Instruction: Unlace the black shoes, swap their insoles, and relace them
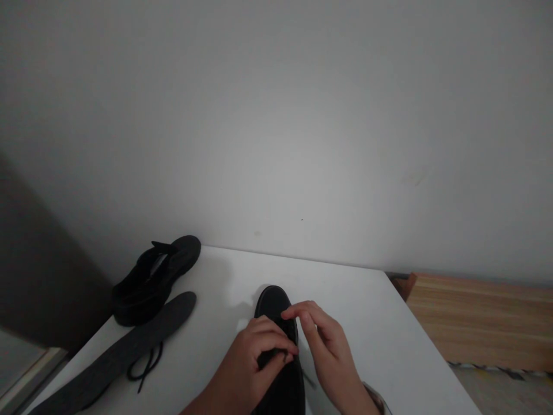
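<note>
A black shoe [273,301] lies on the white table with its toe pointing away from me. Over its lacing area, my left hand [259,354] is closed in a pinch, thumb against forefinger, on a thin dark piece of shoelace [285,357]. My right hand [326,346] is at the shoe's right side with its fingers apart; the forefinger reaches over the upper, and whether it touches cannot be made out. Both hands hide much of the lacing. A thin dark strand [309,380] lies beside the shoe, under the right hand.
A second black shoe [144,288] stands at the table's back left. A grey insole [142,340] and a loop of black lace [149,369] lie in front of it. Behind the white table [358,288] rises a pale wall. A wooden board [475,317] is at the right.
</note>
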Available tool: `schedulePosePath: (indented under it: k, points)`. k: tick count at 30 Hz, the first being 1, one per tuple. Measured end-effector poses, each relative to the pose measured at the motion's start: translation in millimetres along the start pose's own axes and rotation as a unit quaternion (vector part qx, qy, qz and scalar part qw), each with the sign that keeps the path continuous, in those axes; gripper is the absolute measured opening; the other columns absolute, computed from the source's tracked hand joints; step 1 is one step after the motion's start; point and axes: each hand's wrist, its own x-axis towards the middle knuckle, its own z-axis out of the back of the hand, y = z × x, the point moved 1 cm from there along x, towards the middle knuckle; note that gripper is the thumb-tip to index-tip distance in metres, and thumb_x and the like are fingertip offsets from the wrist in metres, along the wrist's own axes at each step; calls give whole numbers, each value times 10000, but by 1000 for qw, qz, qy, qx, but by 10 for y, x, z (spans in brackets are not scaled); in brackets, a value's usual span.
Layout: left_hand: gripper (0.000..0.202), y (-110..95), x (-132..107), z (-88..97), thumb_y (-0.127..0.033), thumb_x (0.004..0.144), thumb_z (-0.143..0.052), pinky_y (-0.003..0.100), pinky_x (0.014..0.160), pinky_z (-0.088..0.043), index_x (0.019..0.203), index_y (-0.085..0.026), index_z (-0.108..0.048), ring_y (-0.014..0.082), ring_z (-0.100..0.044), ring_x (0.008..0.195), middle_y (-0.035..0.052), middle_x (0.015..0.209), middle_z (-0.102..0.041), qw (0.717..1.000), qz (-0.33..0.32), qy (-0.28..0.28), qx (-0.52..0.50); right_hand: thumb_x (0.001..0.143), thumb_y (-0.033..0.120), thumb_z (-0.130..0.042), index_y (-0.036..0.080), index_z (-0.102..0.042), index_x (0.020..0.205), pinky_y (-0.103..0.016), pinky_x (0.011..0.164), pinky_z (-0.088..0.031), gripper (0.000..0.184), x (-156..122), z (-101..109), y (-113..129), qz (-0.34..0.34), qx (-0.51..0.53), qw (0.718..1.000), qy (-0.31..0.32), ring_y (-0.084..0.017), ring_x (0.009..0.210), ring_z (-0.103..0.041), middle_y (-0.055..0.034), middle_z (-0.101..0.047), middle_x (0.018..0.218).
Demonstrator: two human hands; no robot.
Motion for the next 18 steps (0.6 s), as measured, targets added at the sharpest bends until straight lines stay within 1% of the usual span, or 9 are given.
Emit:
schedulePosePath:
  k: [2,3,5,7,9,11,14,16,18]
  points:
    - [218,10,-17,23,-130,936,-550,318,845,-471,941,-244,-737,178,-618,906,14,902,-729,994,-82,-24,69,1023,391,-427,252,-703,1043,-376,946,-448,309,-34,15,-89,-55,1,998,19,-208,1026,-641,-46,-718,1034]
    - [233,13,-22,36,-147,965,-503,325,838,-472,964,-227,-722,183,-607,908,25,906,-723,984,-129,-36,114,1014,391,-443,256,-696,1090,-386,970,-445,297,-58,11,-134,-71,-7,997,33,-215,1056,-637,-50,-716,1075]
    - [257,16,-24,59,-179,999,-435,335,822,-479,993,-187,-692,190,-587,900,47,904,-714,955,-206,-44,209,996,372,-469,264,-688,1147,-402,989,-445,287,-108,-11,-208,-76,-34,995,56,-225,1079,-632,-56,-712,1119]
    - [243,18,-16,75,-191,1003,-431,335,806,-495,1000,-160,-671,191,-576,879,57,897,-706,927,-244,-34,283,983,347,-480,254,-692,1154,-408,972,-460,287,-145,-40,-246,-61,-59,994,63,-233,1065,-636,-67,-713,1127]
    - [218,20,-13,79,-171,997,-442,331,806,-515,1018,-144,-657,193,-576,878,67,916,-704,909,-261,-36,323,975,326,-487,239,-701,1131,-404,956,-473,279,-156,-60,-247,-51,-65,995,55,-235,1049,-643,-78,-718,1120]
    - [203,25,-19,69,-147,990,-447,314,799,-531,1038,-131,-644,192,-583,884,81,943,-702,899,-271,-54,339,963,303,-508,232,-710,1091,-389,957,-477,250,-145,-63,-223,-58,-51,996,52,-230,1041,-649,-75,-725,1098]
    - [176,48,-31,46,-92,967,-465,292,768,-532,1000,-123,-635,181,-595,835,85,903,-689,888,-271,-109,355,929,265,-566,218,-719,999,-352,940,-480,174,-109,-44,-163,-81,-14,995,54,-214,999,-659,-53,-732,1016]
    - [150,69,-26,40,-88,953,-490,288,736,-520,939,-138,-630,175,-594,776,66,832,-675,885,-261,-140,359,908,259,-593,208,-714,953,-327,914,-481,138,-91,-27,-114,-88,-2,995,37,-205,966,-658,-42,-725,965]
    - [135,85,-13,45,-131,961,-510,286,712,-505,898,-158,-626,171,-590,739,45,788,-666,897,-236,-143,346,911,271,-580,202,-703,930,-310,879,-480,143,-83,-20,-64,-79,-9,997,15,-197,936,-653,-40,-713,933]
